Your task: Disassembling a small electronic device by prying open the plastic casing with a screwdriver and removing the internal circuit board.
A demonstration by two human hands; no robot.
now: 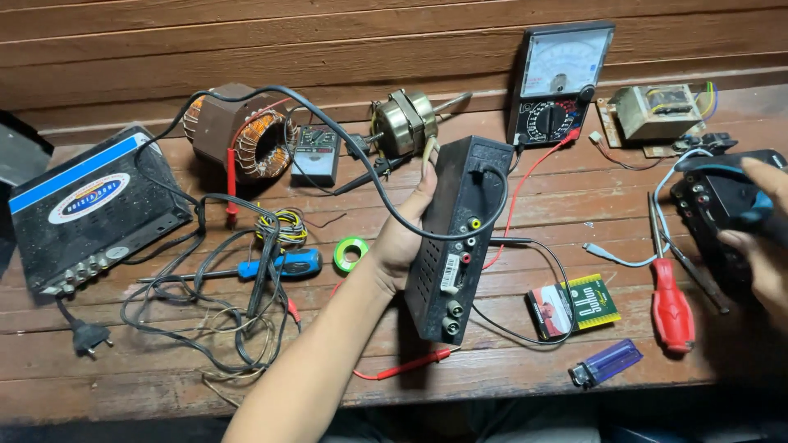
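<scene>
While the left hand [408, 234] is gripping a black set-top box [460, 238] stood on end at the centre of the wooden workbench [492, 369], its fingers are wrapping behind the casing and the thumb is pressing along the near edge, with the socket panel facing the camera. A black power cord [345, 143] is looping from the box toward ten o'clock. At three o'clock the right hand [759, 238] is holding a black and blue tool [726, 197], fingers curling closed around it. Just below, at four o'clock, a red-handled screwdriver [671, 299] is lying beside a green cigarette pack [573, 305] and a purple lighter [606, 363]. At one o'clock an analog multimeter [560, 82] is leaning against the wall, its red probe [406, 365] trailing to six o'clock. At nine o'clock a second black receiver [86, 209] is sitting flat, with a blue-handled screwdriver [279, 264] and a green tape roll [351, 253] between it and the hand. At eleven o'clock a copper-wound motor stator [240, 131] is resting.
</scene>
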